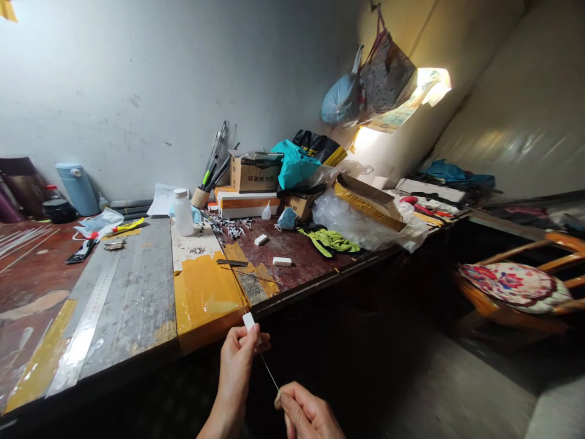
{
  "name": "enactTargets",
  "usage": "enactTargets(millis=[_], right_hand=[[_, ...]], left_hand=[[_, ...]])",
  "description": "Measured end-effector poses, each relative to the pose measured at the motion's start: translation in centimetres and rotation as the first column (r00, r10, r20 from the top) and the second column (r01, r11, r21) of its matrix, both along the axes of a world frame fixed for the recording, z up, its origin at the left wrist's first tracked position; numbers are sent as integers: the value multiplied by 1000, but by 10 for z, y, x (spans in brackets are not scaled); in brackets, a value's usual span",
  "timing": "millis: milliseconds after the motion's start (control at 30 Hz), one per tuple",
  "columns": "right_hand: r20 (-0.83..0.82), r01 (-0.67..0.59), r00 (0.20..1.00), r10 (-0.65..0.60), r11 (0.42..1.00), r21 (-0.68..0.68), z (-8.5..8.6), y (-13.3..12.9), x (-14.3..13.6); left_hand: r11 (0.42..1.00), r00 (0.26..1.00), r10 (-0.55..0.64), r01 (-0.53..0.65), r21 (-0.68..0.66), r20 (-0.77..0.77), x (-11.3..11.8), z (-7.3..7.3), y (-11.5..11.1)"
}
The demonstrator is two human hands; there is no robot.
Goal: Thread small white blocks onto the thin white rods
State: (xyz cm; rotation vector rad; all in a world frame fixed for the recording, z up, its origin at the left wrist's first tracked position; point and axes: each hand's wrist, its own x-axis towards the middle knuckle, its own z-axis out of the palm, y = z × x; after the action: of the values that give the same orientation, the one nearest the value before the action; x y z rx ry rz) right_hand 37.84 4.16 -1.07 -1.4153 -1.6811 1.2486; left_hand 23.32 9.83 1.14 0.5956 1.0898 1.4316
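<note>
My left hand [236, 366] is raised at the workbench's front edge and pinches a small white block [249, 321] between thumb and fingers. A thin rod [269, 372] runs from that block down to my right hand [305, 414], which pinches its lower end at the bottom of the view. The rod's far part continues up over the bench top [137, 299] toward a scatter of small black-tipped pins [230, 230]. Two more white blocks [282, 261] lie on the dark red board.
A white bottle [183, 212], cardboard boxes [254, 172], a cup of rods [214, 164], green gloves [329, 241] and plastic bags [361, 219] crowd the back. A steel ruler [86, 323] lies left. A cushioned wooden chair [516, 286] stands right.
</note>
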Motion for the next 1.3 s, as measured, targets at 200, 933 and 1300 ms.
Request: enactTargets(millis=[200, 933, 1300], right_hand=[[-125, -83, 989, 75, 995, -59, 10, 6, -5], [23, -17, 1000, 17, 1000, -3, 12, 8, -8], [39, 5, 999, -5, 1000, 11, 9, 7, -9]], left_hand=[[1000, 999, 11, -11, 3, 35, -1, 3, 1], [999, 999, 10, -9, -42, 44, 2, 4, -3], [999, 1000, 9, -8, -52, 23, -2, 3, -7]])
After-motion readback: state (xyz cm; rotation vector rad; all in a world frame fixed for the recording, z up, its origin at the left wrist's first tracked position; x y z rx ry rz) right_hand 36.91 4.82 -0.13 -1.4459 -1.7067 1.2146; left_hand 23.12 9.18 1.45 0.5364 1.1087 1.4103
